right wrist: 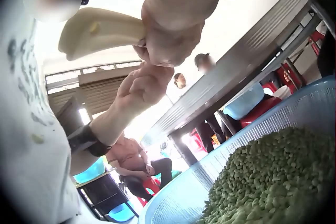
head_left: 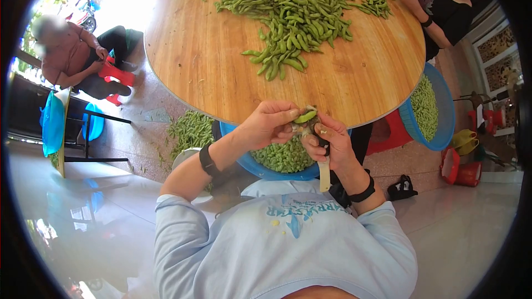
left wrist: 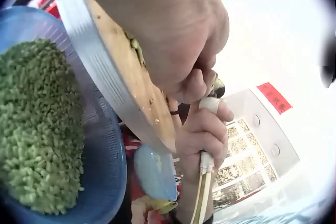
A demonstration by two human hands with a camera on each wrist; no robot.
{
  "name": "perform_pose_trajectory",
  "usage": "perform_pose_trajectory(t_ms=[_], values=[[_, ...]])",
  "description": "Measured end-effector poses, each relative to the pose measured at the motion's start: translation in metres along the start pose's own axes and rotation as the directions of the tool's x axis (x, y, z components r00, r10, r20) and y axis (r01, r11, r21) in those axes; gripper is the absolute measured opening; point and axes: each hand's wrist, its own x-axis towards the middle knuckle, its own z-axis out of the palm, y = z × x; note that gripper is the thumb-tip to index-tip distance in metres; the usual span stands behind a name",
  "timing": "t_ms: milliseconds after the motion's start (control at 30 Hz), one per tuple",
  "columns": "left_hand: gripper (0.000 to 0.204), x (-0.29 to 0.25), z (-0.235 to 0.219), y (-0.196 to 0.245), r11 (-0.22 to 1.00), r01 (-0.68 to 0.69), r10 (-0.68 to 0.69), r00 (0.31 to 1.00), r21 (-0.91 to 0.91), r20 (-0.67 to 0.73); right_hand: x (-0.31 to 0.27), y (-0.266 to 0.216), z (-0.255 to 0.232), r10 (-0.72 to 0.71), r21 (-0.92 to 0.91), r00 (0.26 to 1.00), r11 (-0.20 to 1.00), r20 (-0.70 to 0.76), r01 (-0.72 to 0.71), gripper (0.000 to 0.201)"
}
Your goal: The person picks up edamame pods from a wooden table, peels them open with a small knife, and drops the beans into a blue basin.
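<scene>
At the table's near edge, in the head view, the left hand [head_left: 269, 124] pinches one end of a green pod [head_left: 305, 117]. Beside it the right hand [head_left: 331, 141] curls round a tool with a long pale handle [head_left: 325, 176], its fingertips at the pod. White wrapping [left wrist: 210, 104] covers part of a right finger in the left wrist view. Seen from the right wrist, the right hand [right wrist: 173, 35] grips the pale handle [right wrist: 102, 32], close against the left hand [right wrist: 144, 87]. Fingers hide the tool's working end. Shelled beans [head_left: 282, 158] fill a blue basket [head_left: 249, 166] below the hands.
Green pods [head_left: 293, 16] lie heaped on the round wooden table [head_left: 194, 61], with more pods [head_left: 191, 133] on the floor at left. Another blue basket [head_left: 446, 116] of beans stands at right. One person [head_left: 451, 11] works at upper right; another [head_left: 72, 58] sits at left.
</scene>
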Motion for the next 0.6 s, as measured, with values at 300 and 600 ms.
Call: perform_pose_trajectory(t_ms=[300,600], values=[[0.030,-0.002,0.014,-0.001,-0.328,-0.265,0.579,0.702,0.907,0.415,0.001,0.004,0.003,0.059,0.106,0.988,0.993,-0.141,-0.044,0.020],[0.013,-0.008,0.031,0.001,0.558,-0.108,0.408,0.899,0.823,-0.159,-0.004,0.007,0.001,-0.011,0.071,0.996,0.997,-0.083,0.017,0.022]])
